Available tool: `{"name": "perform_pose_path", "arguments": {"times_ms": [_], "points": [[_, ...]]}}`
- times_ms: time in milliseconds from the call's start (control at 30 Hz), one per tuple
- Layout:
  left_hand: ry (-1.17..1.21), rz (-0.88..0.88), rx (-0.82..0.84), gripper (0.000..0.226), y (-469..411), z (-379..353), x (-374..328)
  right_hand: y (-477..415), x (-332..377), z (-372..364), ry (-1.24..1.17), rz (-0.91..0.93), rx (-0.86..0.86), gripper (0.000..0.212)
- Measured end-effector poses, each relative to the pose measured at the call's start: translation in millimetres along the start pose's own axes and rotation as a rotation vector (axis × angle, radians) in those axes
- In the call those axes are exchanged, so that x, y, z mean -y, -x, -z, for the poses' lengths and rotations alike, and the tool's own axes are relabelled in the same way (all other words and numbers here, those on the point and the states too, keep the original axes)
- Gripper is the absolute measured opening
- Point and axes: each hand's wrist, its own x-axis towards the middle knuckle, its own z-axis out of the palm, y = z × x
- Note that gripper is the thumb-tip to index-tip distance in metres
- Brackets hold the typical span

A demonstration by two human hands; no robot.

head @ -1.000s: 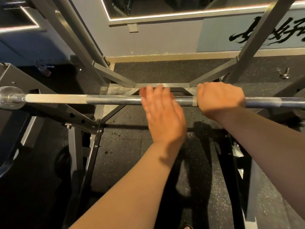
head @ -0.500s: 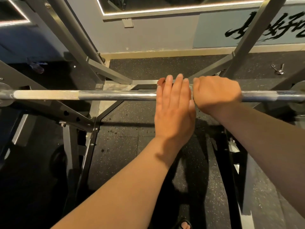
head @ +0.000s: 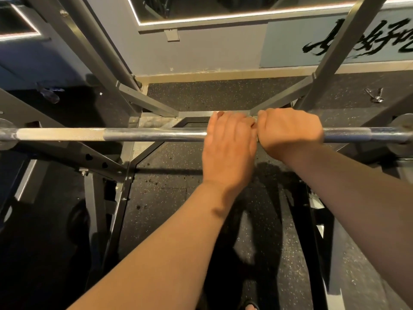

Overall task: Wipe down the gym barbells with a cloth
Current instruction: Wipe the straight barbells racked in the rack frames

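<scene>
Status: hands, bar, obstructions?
Right hand gripping bar. Left hand draped over bar beside it, grip unclear. No cloth in view. Nothing blocking bar.

The silver steel barbell shaft (head: 145,134) is bare leftward. The left hand (head: 228,148) and right hand (head: 290,130) block its middle, and grey steel rack struts (head: 147,101) slant beyond.

One camera only, worn on my head, facing forward and tilted steeply down along my forearms, which run in from 7 and 4 o'clock. It sits close: my left hand (head: 228,148) and right hand (head: 290,130) lie just above centre, side by side on the barbell (head: 145,134), which crosses the whole frame from 9 to 3 o'clock. The wide lens splays the rack uprights (head: 76,41) toward 11 and 1 o'clock. The wall (head: 212,52) fills 12 o'clock; the speckled floor (head: 169,198) spreads below toward 6 o'clock
</scene>
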Motion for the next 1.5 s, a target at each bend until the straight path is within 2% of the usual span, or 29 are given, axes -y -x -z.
{"name": "perform_pose_path", "arguments": {"times_ms": [67,133,200,267,367,467,533,633,733,767,833,900,967,1067,1133,1167,1267,1300,1367,1433,1500], "points": [[-0.049,0.029,0.021,0.026,7.4,9.7,19.4,-0.2,-1.7,-1.8,0.004,0.029,-0.018,0.029],[-0.068,0.2,-0.039,0.037,13.1,15.3,27.4,0.5,-3.0,-2.1,0.003,0.048,0.0,0.025],[-0.018,0.339,-0.1,0.043,14.5,10.9,17.1,0.8,-2.2,-1.4,-0.004,0.037,-0.012,0.024],[0.028,0.369,-0.113,0.041,11.3,-0.4,-3.1,0.4,0.3,-0.2,-0.006,0.012,-0.028,0.026],[0.014,0.204,-0.043,0.039,8.6,-11.6,-19.7,-0.1,1.0,-1.6,-0.056,-0.004,-0.031,0.03],[-0.037,-0.018,0.039,0.037,7.9,-0.1,-1.5,0.3,0.4,-0.9,-0.047,0.011,-0.048,0.026],[-0.08,-0.044,0.058,0.031,5.2,12.3,18.4,0.6,-0.9,-0.6,-0.013,0.018,-0.046,0.022],[-0.159,0.18,-0.003,0.034,-0.2,24.8,40.0,0.2,-2.8,-2.3,0.007,0.052,-0.054,0.016],[-0.156,0.343,-0.047,0.035,-8.5,21.1,20.7,1.0,-4.7,-5.3,-0.006,0.042,-0.064,0.017],[-0.141,0.319,-0.043,0.029,-10.4,16.6,8.6,1.3,-4.0,-4.6,-0.016,0.052,-0.074,0.018],[-0.115,0.129,-0.047,0.004,-8.3,6.0,-9.1,1.6,-0.4,-1.6,-0.002,0.06,-0.051,0.02],[-0.081,-0.042,-0.03,0.016,-8.5,2.7,-7.9,-0.4,-0.3,-3.1,-0.004,0.019,-0.032,0.027],[-0.085,-0.079,0.052,0.013,-6.0,12.8,14.5,-1.0,-2.3,-10.1,0.04,0.048,-0.157,0.031],[-0.083,0.085,0.021,0.037,5.8,41.4,64.1,5.3,-7.6,-17.2,0.347,0.172,-0.34,0.021],[-0.097,0.214,-0.021,0.044,7.3,55.1,89.7,6.7,-11.5,-22.0,0.378,0.193,-0.404,0.017],[-0.097,0.277,-0.029,0.042,6.9,55.9,94.2,6.2,-11.7,-22.8,0.357,0.203,-0.382,0.02],[-0.128,0.383,-0.073,0.034,-0.2,43.7,67.5,6.2,-9.9,-22.0,0.259,0.185,-0.326,0.033],[-0.129,0.341,-0.056,0.033,-1.4,35.9,54.4,7.0,-8.6,-18.7,0.238,0.175,-0.324,0.031],[-0.103,0.144,-0.005,0.029,0.6,22.3,35.4,9.0,-5.3,-14.6,0.236,0.197,-0.316,0.025],[-0.091,-0.014,0.048,0.026,1.0,21.6,42.6,10.3,-1.7,-11.9,0.322,0.218,-0.328,0.023],[-0.099,-0.034,0.076,0.026,3.0,35.5,65.4,10.4,-2.0,-11.3,0.338,0.179,-0.369,0.029]]}}
